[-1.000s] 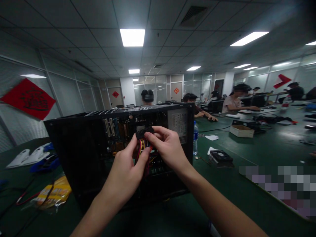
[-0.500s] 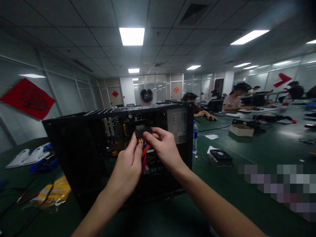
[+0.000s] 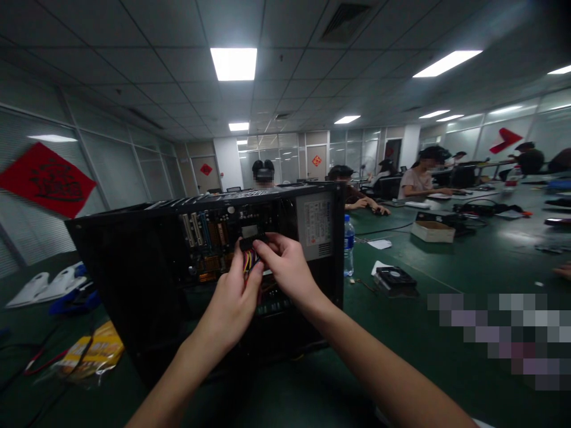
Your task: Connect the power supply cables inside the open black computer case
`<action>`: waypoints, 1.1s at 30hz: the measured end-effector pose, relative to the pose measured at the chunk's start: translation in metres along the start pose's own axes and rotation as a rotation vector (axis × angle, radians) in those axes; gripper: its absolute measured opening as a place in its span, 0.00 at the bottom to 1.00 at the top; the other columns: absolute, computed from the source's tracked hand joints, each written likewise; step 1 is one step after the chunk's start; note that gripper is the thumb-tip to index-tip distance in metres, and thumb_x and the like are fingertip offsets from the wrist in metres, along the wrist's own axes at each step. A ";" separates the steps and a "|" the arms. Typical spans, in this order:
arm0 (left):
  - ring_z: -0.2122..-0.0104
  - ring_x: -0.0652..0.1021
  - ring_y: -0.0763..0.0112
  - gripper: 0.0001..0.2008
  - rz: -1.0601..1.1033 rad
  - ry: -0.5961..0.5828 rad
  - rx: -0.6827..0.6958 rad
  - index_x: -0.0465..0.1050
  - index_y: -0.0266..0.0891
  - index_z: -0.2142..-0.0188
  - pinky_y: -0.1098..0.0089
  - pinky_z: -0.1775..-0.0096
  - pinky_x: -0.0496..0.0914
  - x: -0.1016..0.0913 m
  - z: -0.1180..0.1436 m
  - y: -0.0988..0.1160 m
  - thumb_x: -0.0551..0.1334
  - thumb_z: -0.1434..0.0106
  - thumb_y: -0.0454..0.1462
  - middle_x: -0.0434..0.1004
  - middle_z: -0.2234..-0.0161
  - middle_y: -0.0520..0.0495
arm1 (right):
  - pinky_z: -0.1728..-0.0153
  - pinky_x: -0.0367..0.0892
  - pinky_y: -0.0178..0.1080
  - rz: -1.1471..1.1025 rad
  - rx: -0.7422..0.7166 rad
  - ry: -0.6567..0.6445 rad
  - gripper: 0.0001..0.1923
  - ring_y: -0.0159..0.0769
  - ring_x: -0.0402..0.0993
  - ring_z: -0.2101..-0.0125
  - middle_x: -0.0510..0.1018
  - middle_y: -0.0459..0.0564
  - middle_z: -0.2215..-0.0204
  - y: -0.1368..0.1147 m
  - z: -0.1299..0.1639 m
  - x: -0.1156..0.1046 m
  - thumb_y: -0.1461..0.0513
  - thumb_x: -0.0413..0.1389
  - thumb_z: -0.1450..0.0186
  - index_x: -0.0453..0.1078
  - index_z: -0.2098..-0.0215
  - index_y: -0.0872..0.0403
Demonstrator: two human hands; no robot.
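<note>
Head view. At the centre of the frame, both hands meet on a black rectangular plastic power connector (image 3: 252, 242) fed by a bundle of yellow, red and black wires (image 3: 250, 260), held just inside the open side of a black metal computer case (image 3: 134, 261) standing on the dark green counter (image 3: 401, 321). The left hand (image 3: 232, 303) pinches the wire bundle just below the connector between thumb and forefinger; the right hand (image 3: 288, 270) is pressed around the connector's right end with fingers curled. Behind them lies the motherboard with pale and blue expansion slots (image 3: 203, 229); the grey labelled power supply (image 3: 316, 224) sits to the right.

To do the step well, in judgement: the connector should be gripped by its body rather than its wires, kept square to its socket, and moved straight without rocking, with the case steady.

Compared with the picture half a second earlier, the hands and connector sit slightly higher and farther left in the frame, and deeper towards the motherboard; the wires appear more bunched and less fanned. A clear plastic water bottle (image 3: 348, 245) stands right of the case, as before.
</note>
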State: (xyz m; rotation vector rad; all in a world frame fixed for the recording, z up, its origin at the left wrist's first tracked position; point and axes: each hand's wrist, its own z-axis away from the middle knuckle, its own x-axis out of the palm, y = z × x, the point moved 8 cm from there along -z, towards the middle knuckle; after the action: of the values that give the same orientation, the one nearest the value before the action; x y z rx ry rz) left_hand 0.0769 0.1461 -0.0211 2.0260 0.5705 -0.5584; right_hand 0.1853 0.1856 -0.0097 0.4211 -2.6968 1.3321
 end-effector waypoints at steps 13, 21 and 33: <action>0.57 0.82 0.58 0.37 -0.197 0.005 0.017 0.41 0.30 0.31 0.62 0.53 0.71 0.004 -0.005 -0.012 0.53 0.33 0.43 0.82 0.61 0.35 | 0.54 0.67 0.41 -0.070 0.201 -0.045 0.16 0.38 0.73 0.60 0.75 0.48 0.64 0.023 0.006 0.013 0.56 0.59 0.42 0.66 0.58 0.54; 0.57 0.82 0.56 0.37 -0.295 0.011 0.025 0.40 0.31 0.31 0.62 0.53 0.71 0.006 -0.002 -0.007 0.54 0.33 0.41 0.82 0.61 0.35 | 0.56 0.68 0.41 -0.208 0.280 0.072 0.25 0.37 0.73 0.62 0.73 0.44 0.65 0.029 0.011 0.010 0.59 0.60 0.48 0.60 0.53 0.51; 0.65 0.82 0.54 0.13 -0.645 0.081 0.048 0.68 0.38 0.53 0.65 0.66 0.70 -0.001 0.007 0.012 0.52 0.31 0.42 0.80 0.64 0.40 | 0.54 0.68 0.43 -0.295 0.266 0.133 0.24 0.39 0.75 0.59 0.76 0.46 0.64 0.025 0.009 0.006 0.60 0.60 0.47 0.60 0.54 0.51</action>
State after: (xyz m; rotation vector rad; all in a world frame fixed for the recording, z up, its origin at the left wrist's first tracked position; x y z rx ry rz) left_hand 0.0823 0.1345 -0.0155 1.8948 1.2864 -0.8722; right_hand 0.1726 0.1919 -0.0325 0.6963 -2.2507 1.5669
